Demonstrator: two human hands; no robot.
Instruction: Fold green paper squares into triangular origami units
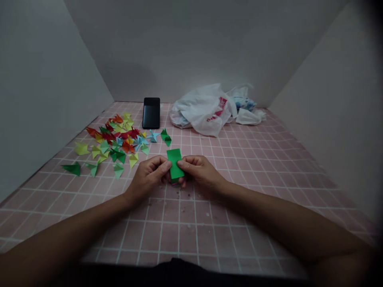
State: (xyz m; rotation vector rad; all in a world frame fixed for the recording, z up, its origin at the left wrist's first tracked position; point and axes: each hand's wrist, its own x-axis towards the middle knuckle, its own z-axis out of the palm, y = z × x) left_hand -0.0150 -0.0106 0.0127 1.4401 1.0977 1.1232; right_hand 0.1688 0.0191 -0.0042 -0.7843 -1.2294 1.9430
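A small green paper (175,165), folded into a narrow rectangle, is held up between my two hands over the table. My left hand (151,172) pinches its left edge, thumb on the front face. On the opposite edge, my right hand (201,171) grips it the same way, with some fingertips curled beneath. To the left lies a loose pile of folded paper cranes (119,137) in red, orange, yellow, green and light blue. A dark green crane (166,136) rests just beyond the held paper.
The tabletop (209,235) has a pink surface with a white grid. A black phone (151,113) lies behind the cranes. A crumpled white plastic bag (206,109) with red print sits at the back, beside a blue-and-white packet (244,103). Pale walls enclose three sides.
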